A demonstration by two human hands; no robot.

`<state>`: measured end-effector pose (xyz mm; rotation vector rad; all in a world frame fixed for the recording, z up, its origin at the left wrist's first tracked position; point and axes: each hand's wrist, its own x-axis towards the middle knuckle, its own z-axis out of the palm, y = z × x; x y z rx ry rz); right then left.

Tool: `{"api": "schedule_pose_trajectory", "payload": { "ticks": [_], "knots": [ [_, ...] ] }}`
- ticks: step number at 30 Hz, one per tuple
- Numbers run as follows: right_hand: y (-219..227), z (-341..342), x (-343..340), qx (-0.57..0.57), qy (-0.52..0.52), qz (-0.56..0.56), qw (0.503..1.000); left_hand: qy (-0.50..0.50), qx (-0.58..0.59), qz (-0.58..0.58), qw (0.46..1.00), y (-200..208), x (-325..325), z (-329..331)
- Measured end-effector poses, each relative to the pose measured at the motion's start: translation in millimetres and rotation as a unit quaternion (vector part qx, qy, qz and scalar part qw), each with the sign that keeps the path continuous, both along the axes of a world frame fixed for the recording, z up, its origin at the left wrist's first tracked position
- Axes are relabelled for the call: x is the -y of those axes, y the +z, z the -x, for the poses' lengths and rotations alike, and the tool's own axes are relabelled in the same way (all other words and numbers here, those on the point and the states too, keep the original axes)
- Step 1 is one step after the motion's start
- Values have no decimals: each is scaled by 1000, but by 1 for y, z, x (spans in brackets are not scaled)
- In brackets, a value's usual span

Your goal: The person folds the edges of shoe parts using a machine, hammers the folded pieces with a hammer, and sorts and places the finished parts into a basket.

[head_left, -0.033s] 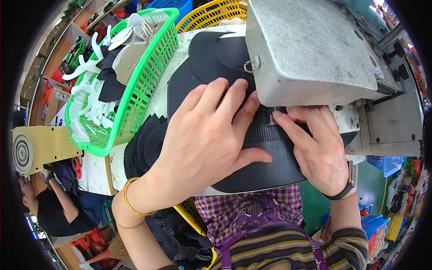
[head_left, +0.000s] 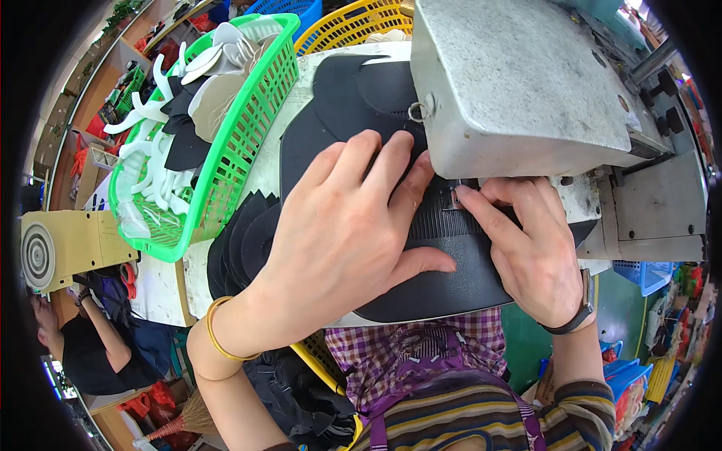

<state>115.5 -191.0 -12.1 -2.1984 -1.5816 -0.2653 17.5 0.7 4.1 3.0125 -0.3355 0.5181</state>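
My left hand [head_left: 342,218] lies palm down over a black sheet-like surface [head_left: 451,274], fingers spread and thumb stretched to the right. Its fingertips rest beside the grey machine head [head_left: 519,98]. My right hand [head_left: 526,240] is bent in at a small metal part [head_left: 456,199] under the head. The index finger touches that part while the other fingers curl; what they hold, if anything, is hidden. A fine ribbed band [head_left: 438,224] shows between the hands. Overlapping black pieces [head_left: 361,90] lie beyond my left hand, and several more [head_left: 244,237] fan out to its left.
A green basket [head_left: 248,113] holds white and black cut pieces at the left. Blue [head_left: 308,15] and yellow [head_left: 353,26] baskets stand behind. Left, a person [head_left: 105,338] sits near a beige machine [head_left: 75,244]. Dark cloth [head_left: 293,398] lies below my left forearm.
The far black pieces have shifted very slightly beyond my left hand. Both hands look unmoved.
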Motion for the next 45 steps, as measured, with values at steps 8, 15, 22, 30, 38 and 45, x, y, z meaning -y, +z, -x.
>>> {"api": "schedule_pose_trajectory", "payload": {
  "ticks": [8,15,22,30,38,45],
  "knots": [
    [2,-2,-1,13,22,-2,1000,68,-28,13,997,-2,0,2],
    [13,19,-8,-12,109,49,993,69,26,95,993,1,-13,29],
    [-1,43,-3,36,168,-11,985,218,99,393,888,-58,-100,3],
    [-138,47,-76,-317,41,-40,947,421,-103,64,899,-103,-101,128],
    [-174,12,-81,-228,-2,-27,973,274,-160,506,802,-106,-53,111],
    [-78,81,-47,-119,369,-104,916,184,-217,737,613,-96,-30,90]
  ]
}}
